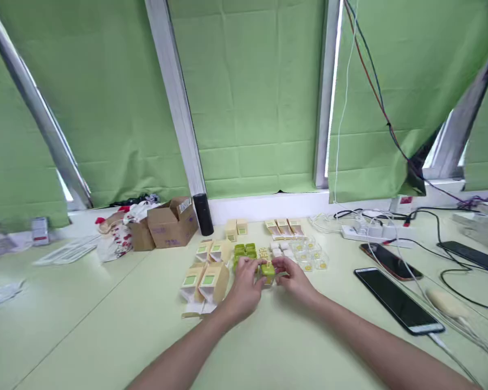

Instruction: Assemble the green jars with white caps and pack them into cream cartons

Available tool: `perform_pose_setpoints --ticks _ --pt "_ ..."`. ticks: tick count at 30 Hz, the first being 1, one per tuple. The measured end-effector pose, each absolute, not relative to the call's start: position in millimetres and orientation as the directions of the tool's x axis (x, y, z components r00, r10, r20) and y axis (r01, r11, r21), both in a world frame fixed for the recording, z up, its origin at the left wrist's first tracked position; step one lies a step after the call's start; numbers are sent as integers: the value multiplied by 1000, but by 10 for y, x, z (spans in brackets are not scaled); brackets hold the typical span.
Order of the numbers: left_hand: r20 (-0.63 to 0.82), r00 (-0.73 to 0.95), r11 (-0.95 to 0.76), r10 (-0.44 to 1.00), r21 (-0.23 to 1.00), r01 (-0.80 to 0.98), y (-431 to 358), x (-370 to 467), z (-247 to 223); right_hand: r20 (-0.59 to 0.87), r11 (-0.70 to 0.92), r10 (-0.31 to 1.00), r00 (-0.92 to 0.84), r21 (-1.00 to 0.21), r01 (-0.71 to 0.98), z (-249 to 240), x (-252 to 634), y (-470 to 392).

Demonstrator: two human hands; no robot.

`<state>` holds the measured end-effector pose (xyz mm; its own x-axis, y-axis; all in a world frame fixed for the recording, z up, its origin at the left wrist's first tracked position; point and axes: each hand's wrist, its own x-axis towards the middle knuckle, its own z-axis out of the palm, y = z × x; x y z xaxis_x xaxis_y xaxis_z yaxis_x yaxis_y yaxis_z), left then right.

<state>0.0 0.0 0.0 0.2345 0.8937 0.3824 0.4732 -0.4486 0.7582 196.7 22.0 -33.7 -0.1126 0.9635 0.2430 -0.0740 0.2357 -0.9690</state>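
Observation:
Between my hands is a small green-topped clear cup, at the front of the rows of small items. The fingers of my left hand grip its left side, with the thumb near its front. On the cup's right edge, my right hand pinches with bent fingers. Just behind are green square pieces, small yellow pieces and white square pieces. Clear cups with yellow centres stand to the right. Left of my left hand are several open cream boxes with green windows.
More cream boxes lie at the back. Farther left stand a cardboard box, a black cylinder and a patterned bag. Phones, cables and a white power strip occupy the right side.

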Motion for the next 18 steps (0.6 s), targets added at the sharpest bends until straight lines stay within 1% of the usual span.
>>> perform_pose_setpoints --ticks 4,8,13,18 --pt "418 149 -441 896 799 408 34 16 -20 276 262 951 -137 -958 -115 -352 1925 182" --pt "448 89 -452 890 835 315 40 52 -33 268 229 949 -167 -948 -219 -340 1888 165" --pt "464 46 -461 884 855 238 43 78 -29 195 108 960 -199 -919 -380 -191 1867 75" --pt "510 65 -514 858 848 130 33 59 -36 123 -26 965 -231 -832 -554 38 1852 21"
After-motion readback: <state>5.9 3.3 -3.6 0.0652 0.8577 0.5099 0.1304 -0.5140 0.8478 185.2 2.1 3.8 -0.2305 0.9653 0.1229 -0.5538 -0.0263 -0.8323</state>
